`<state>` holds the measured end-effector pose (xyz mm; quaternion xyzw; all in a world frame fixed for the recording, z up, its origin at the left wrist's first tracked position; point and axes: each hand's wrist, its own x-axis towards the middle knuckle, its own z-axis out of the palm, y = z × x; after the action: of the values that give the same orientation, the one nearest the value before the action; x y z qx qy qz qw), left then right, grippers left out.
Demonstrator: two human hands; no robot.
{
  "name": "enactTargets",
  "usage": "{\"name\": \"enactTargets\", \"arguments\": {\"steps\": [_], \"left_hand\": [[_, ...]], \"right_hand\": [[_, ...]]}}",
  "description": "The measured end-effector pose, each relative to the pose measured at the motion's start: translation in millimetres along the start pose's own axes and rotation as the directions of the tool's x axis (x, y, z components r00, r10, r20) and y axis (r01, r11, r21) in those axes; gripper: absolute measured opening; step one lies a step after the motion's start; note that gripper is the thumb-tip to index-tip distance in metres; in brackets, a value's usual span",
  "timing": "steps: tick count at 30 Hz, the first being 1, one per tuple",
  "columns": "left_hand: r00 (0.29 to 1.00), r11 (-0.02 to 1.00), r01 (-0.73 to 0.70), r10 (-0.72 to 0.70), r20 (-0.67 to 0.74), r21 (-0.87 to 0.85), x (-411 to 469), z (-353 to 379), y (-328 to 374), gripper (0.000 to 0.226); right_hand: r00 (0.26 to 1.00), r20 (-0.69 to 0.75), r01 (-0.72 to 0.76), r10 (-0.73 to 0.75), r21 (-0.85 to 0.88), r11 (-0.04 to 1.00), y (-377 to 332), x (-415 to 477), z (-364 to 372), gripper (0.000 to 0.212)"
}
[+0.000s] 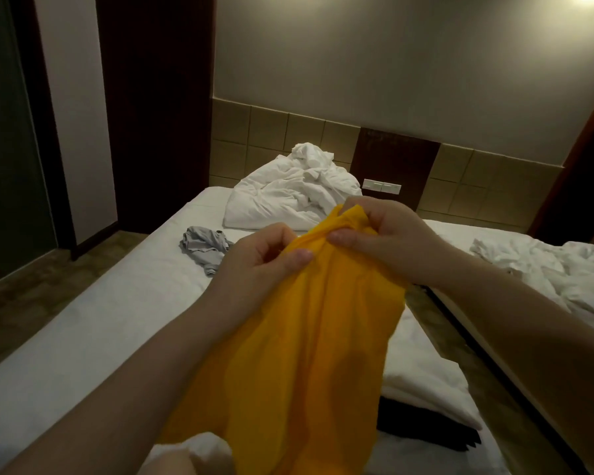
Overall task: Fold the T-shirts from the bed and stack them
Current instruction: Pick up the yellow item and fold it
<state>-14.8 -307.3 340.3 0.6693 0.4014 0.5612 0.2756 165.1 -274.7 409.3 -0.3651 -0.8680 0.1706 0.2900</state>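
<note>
A yellow T-shirt (299,337) hangs bunched in front of me over the bed (93,323). My left hand (258,258) pinches its upper edge between thumb and fingers. Just to the right, my right hand (384,234) grips the same gathered edge, and the two hands almost touch. The cloth drapes down towards my lap. A crumpled grey T-shirt (204,246) lies on the sheet behind my left hand. At the lower right a folded white T-shirt (426,389) sits on a folded dark one (429,433).
A rumpled white duvet (295,190) is heaped at the head of the bed. A second bed with crumpled white bedding (542,265) stands to the right across a narrow gap. Dark wooden panels and floor lie to the left.
</note>
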Motion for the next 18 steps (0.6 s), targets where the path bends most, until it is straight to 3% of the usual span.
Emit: {"name": "enactTargets", "arguments": {"steps": [2,6,10,18], "left_hand": [[0.999,0.998,0.041,-0.041,-0.004,0.037,1,-3,-2,0.031],[0.996,0.988,0.0,0.013,-0.086,0.155,4,-8,-4,0.033],[1.0,0.973,-0.013,0.012,0.003,0.232,-1,-6,-13,0.027],[0.985,0.98,0.174,-0.174,-0.007,0.099,-23,6,-27,0.027]], "right_hand": [[0.996,-0.057,0.066,-0.072,-0.094,0.993,-1,1,2,0.017],[0.985,-0.139,0.072,-0.097,-0.18,0.981,-3,8,5,0.01],[0.975,-0.204,0.048,-0.093,-0.218,0.975,0,16,4,0.015],[0.964,-0.222,0.05,-0.145,-0.386,0.921,8,15,3,0.024]]}}
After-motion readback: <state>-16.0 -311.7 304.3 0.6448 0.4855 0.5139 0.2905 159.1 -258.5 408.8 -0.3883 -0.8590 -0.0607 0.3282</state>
